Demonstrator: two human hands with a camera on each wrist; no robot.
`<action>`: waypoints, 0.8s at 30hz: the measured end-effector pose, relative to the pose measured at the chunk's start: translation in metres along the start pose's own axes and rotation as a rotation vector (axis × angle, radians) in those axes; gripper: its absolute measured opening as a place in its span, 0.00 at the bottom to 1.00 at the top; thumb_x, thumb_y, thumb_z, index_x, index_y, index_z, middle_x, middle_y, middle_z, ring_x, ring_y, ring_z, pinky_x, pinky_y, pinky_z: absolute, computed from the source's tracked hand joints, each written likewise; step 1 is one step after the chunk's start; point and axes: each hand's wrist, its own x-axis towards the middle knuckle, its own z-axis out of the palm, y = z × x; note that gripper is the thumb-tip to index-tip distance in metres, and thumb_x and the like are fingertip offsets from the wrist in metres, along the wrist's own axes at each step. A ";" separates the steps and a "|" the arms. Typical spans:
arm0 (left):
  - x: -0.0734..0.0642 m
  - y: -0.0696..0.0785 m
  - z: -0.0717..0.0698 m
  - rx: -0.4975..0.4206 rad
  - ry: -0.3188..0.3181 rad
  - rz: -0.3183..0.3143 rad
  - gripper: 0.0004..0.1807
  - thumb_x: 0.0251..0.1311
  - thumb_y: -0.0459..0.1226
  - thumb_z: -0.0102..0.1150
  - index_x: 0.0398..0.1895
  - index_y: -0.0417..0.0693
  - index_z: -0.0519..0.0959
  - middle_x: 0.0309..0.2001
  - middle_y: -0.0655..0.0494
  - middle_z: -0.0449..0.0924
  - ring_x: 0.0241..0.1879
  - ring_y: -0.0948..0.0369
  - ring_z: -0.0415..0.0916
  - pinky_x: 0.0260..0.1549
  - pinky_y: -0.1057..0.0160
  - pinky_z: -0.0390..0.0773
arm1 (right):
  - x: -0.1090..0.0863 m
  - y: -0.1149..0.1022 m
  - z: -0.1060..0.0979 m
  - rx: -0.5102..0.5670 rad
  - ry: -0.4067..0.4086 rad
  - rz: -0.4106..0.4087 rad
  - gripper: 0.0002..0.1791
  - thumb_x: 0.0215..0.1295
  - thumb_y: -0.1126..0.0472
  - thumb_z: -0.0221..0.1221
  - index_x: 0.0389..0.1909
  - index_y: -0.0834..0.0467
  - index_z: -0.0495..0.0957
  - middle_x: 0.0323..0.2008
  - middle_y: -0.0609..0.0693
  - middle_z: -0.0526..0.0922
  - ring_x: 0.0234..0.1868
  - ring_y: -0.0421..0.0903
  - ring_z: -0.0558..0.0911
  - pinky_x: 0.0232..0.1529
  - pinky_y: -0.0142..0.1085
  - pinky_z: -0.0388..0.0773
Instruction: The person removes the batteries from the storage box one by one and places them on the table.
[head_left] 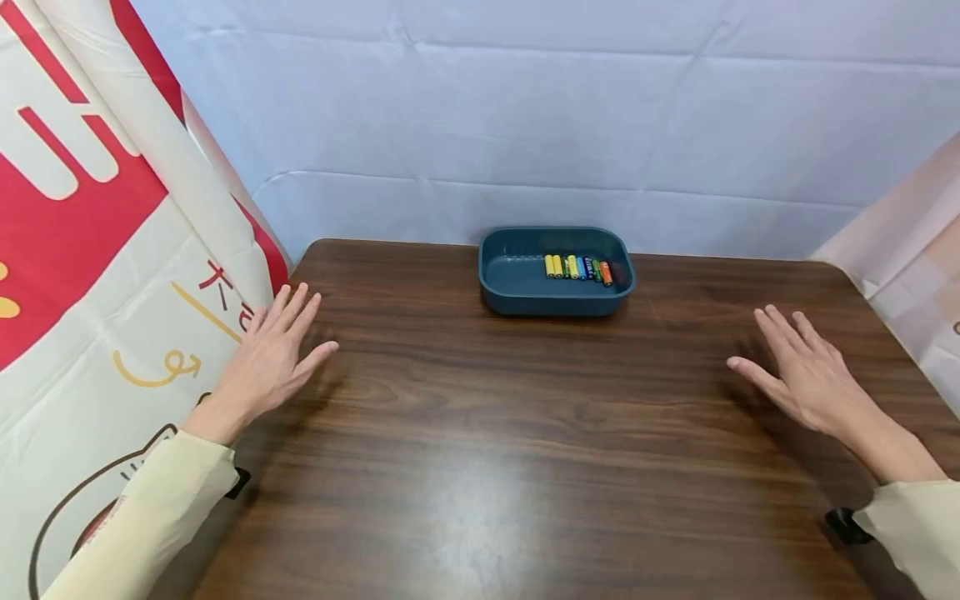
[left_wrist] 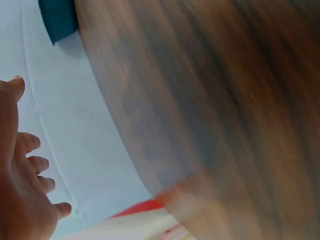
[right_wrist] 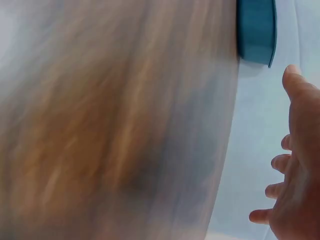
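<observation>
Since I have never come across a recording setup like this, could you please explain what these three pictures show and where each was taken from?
There is no machine here, only a person's bare left hand and right hand. The widest picture comes from a camera worn on the head, looking forward and down. The other two come from wrist cameras, each showing that side's hand close up. On the brown table, near its far edge, stands a dark teal tray with a row of coloured batteries inside, towards the right. Neither hand holds anything; both are apart from the tray.
</observation>
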 end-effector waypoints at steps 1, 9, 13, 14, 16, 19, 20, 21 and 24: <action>0.002 0.003 0.000 -0.010 -0.004 -0.001 0.45 0.74 0.56 0.55 0.82 0.40 0.53 0.83 0.42 0.44 0.82 0.46 0.35 0.75 0.38 0.41 | 0.002 -0.002 -0.001 0.014 0.000 -0.007 0.48 0.80 0.45 0.52 0.83 0.63 0.36 0.80 0.69 0.37 0.79 0.70 0.32 0.67 0.76 0.37; 0.028 0.031 0.004 -0.125 -0.004 0.030 0.43 0.76 0.54 0.52 0.82 0.37 0.53 0.82 0.39 0.46 0.82 0.46 0.35 0.74 0.37 0.43 | 0.029 -0.026 -0.008 0.109 -0.035 -0.021 0.49 0.80 0.44 0.52 0.82 0.67 0.36 0.77 0.76 0.45 0.76 0.77 0.46 0.70 0.70 0.44; 0.045 0.045 0.009 -0.195 -0.009 0.052 0.42 0.78 0.53 0.51 0.81 0.36 0.52 0.82 0.41 0.45 0.82 0.46 0.36 0.74 0.36 0.46 | 0.047 -0.040 -0.011 0.151 -0.077 -0.003 0.51 0.80 0.42 0.52 0.82 0.66 0.34 0.77 0.77 0.45 0.75 0.78 0.47 0.69 0.71 0.46; 0.049 0.049 0.011 -0.217 -0.011 0.057 0.42 0.78 0.53 0.51 0.81 0.36 0.52 0.82 0.42 0.45 0.82 0.47 0.36 0.74 0.37 0.46 | 0.052 -0.043 -0.011 0.160 -0.087 -0.001 0.51 0.80 0.41 0.52 0.82 0.66 0.34 0.77 0.77 0.44 0.75 0.78 0.47 0.69 0.71 0.45; 0.057 0.057 0.014 -0.262 -0.010 0.061 0.42 0.78 0.53 0.51 0.81 0.36 0.52 0.82 0.43 0.45 0.82 0.47 0.37 0.74 0.38 0.47 | 0.060 -0.047 -0.011 0.177 -0.101 0.000 0.50 0.80 0.41 0.51 0.82 0.65 0.33 0.77 0.77 0.44 0.75 0.78 0.46 0.70 0.71 0.44; 0.068 0.068 0.019 -0.337 -0.021 0.048 0.42 0.78 0.55 0.49 0.82 0.39 0.51 0.83 0.48 0.43 0.82 0.52 0.36 0.75 0.42 0.46 | 0.072 -0.053 -0.009 0.198 -0.107 -0.003 0.50 0.80 0.41 0.51 0.82 0.64 0.34 0.78 0.76 0.45 0.76 0.76 0.47 0.70 0.71 0.45; 0.072 0.071 0.021 -0.359 -0.025 0.045 0.43 0.78 0.56 0.49 0.83 0.40 0.50 0.83 0.49 0.43 0.82 0.53 0.36 0.76 0.43 0.46 | 0.076 -0.055 -0.008 0.202 -0.103 -0.003 0.50 0.80 0.41 0.51 0.83 0.64 0.34 0.78 0.75 0.46 0.76 0.76 0.48 0.70 0.71 0.47; 0.076 0.075 0.023 -0.380 -0.030 0.038 0.43 0.78 0.57 0.48 0.83 0.42 0.49 0.83 0.51 0.42 0.82 0.54 0.35 0.76 0.44 0.46 | 0.079 -0.056 -0.006 0.207 -0.098 -0.004 0.50 0.80 0.41 0.52 0.83 0.63 0.35 0.78 0.74 0.47 0.76 0.75 0.50 0.69 0.71 0.49; 0.086 0.084 0.029 -0.444 -0.054 0.021 0.44 0.77 0.59 0.46 0.84 0.47 0.46 0.84 0.56 0.39 0.82 0.57 0.35 0.76 0.46 0.47 | 0.089 -0.062 -0.001 0.232 -0.080 -0.012 0.49 0.79 0.41 0.52 0.83 0.63 0.37 0.77 0.73 0.52 0.73 0.74 0.59 0.66 0.70 0.57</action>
